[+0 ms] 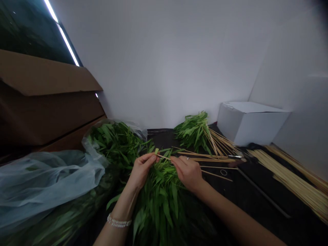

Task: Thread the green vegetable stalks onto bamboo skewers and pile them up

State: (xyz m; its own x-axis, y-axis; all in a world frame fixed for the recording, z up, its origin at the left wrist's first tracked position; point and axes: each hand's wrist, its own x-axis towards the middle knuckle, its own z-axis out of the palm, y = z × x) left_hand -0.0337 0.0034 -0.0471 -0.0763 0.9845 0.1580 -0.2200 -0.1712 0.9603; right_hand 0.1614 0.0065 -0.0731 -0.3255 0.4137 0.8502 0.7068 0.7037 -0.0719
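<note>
- Green, long, narrow leaves (164,201) are lying in a loose heap beneath and between the forearms.
- A whitish, beaded bracelet (119,221) is circling the left wrist.
- Left hand (142,167) is pinching narrowly, thumb against fingers, at the left end of a thin, tan stick (163,156); a small, pale green strip (156,151) is showing at the fingertips.
- Right hand (188,171) is gripping the stick's other end, so the stick is spanning the space between both hands, above the heap.
- A crumpled, translucent plastic bag (51,186) is spreading at left.
- A small, pale ring-shaped object (223,172) is resting on the black surface (230,198), near loose sticks.
- A thick bundle of straw-coloured sticks (289,181) is lying far right.
- Farther back, a leafy green bunch (192,128) is resting with tan sticks fanning rightward.
- A white, angular box (253,123) is standing by the white wall (166,61).
</note>
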